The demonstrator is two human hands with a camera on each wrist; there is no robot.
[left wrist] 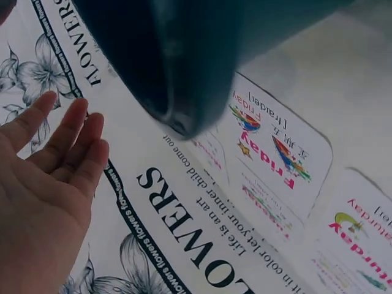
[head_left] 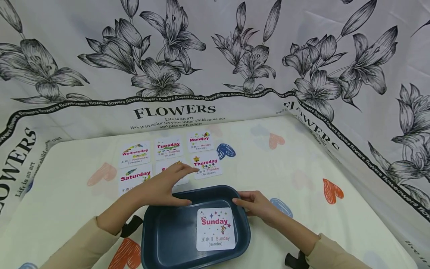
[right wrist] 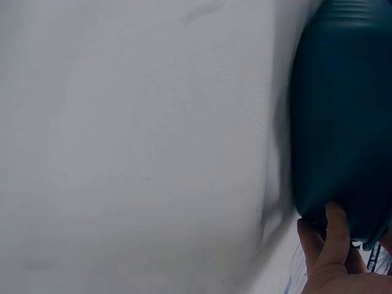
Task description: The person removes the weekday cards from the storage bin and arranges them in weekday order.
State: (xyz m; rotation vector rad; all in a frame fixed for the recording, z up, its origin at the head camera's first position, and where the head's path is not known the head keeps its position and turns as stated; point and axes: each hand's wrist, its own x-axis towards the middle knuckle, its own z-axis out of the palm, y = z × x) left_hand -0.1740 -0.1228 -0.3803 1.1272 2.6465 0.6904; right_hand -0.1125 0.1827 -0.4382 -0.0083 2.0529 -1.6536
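Observation:
A dark blue plastic tray (head_left: 146, 239) is near the front edge, with a white Sunday card (head_left: 216, 229) lying in its right half. My right hand (head_left: 255, 203) grips the tray's right rim, thumb on top and fingers underneath; the right wrist view shows those fingers against the tray's outside (right wrist: 343, 122). Over the far left rim hovers my left hand (head_left: 162, 185), its thumb above the tray and fingers stretched towards the Thursday card (head_left: 207, 164). In the left wrist view this hand (left wrist: 43, 196) holds nothing. It partly covers the Friday card (left wrist: 275, 144) and Saturday card (head_left: 134, 178).
Wednesday (head_left: 135, 154), Tuesday (head_left: 169, 148) and Monday (head_left: 200, 141) cards lie in a back row on the cream cloth with printed hearts. A flower-printed curtain (head_left: 208, 84) rises behind and along the sides. Black wrist mounts (head_left: 131, 226) show at both sleeves.

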